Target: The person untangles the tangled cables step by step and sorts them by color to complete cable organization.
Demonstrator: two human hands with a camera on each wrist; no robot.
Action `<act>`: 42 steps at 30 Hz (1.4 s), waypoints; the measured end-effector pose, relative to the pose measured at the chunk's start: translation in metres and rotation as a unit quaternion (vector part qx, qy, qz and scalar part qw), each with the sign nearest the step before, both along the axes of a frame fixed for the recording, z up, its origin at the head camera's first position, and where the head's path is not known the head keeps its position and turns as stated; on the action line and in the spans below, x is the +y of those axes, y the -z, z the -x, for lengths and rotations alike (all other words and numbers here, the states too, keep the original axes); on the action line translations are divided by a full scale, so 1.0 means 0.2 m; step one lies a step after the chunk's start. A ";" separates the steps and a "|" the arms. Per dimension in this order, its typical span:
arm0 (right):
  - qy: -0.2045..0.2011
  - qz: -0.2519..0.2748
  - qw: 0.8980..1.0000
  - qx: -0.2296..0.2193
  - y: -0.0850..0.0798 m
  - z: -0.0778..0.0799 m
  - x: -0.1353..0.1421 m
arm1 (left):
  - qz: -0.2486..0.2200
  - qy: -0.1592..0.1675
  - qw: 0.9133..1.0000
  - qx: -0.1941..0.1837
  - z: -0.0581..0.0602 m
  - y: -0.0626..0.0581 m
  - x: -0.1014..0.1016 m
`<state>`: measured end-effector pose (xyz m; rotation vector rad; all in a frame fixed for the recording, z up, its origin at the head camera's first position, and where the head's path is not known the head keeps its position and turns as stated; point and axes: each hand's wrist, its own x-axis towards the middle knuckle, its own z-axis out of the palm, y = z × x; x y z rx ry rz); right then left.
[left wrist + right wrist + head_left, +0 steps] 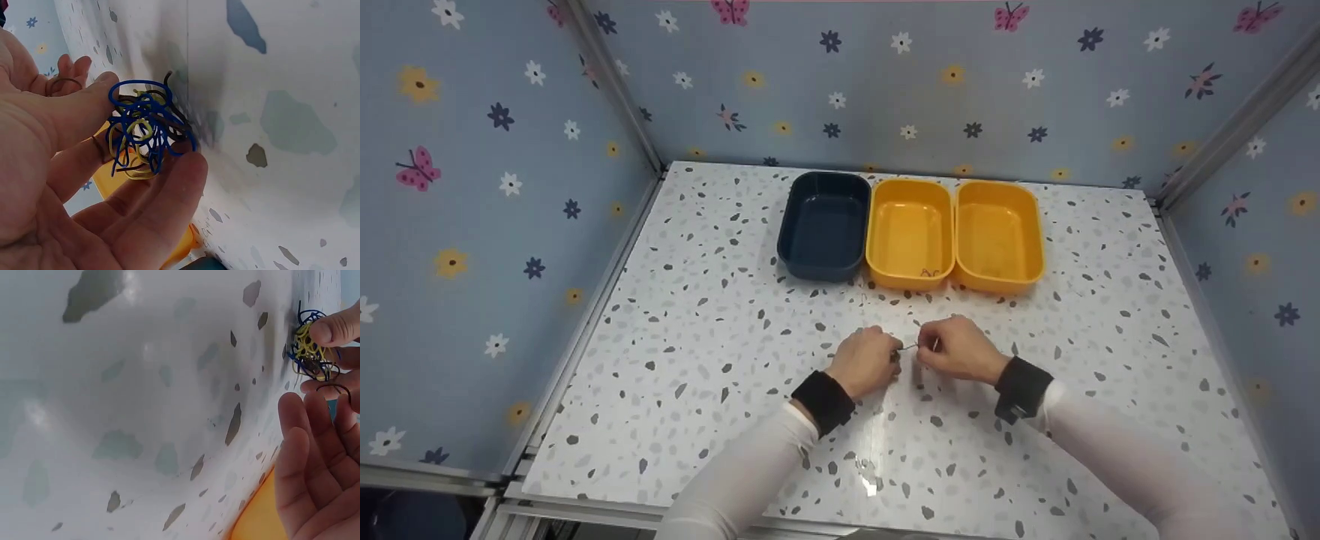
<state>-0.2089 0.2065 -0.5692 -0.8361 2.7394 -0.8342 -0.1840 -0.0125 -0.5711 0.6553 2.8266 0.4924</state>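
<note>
Left grip (pixel 864 361) holds wire tangle (pixel 147 115), well inside table edge (pixel 600 495).

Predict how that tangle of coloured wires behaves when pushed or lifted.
The wire tangle is probably light: thin strands with open gaps. It seems springy rather than floppy, since its loops and ends hold their curves. Lifting one strand may drag others, as they interlace.

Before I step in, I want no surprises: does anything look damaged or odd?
Only the tangle of blue, yellow and dark wires in the left hand looks messy, looping over one another in a clump. Nothing else stands out.
</note>
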 end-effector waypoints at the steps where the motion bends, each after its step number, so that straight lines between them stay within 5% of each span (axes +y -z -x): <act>1: 0.001 0.000 1.000 0.006 0.00 0.00 0.02 | 0.001 0.000 1.000 -0.002 0.00 0.00 0.00; 14: 0.028 -0.019 0.999 0.013 0.00 0.03 0.17 | -0.025 -0.010 1.000 -0.010 0.00 0.01 -0.01; 20: 0.037 -0.009 0.997 0.066 -0.01 0.01 0.10 | -0.013 -0.016 1.000 0.002 0.01 0.00 -0.01; 27: -0.031 0.011 0.992 0.120 0.02 -0.02 -0.04 | -0.002 -0.014 1.000 0.016 0.01 0.00 0.00; 31: -0.047 0.000 0.994 0.100 0.06 -0.04 -0.09 | -0.001 -0.006 1.000 0.023 0.01 0.00 0.01; 42: 0.006 0.008 0.999 0.035 0.04 -0.03 -0.12 | -0.016 -0.016 1.000 0.005 0.03 -0.01 0.00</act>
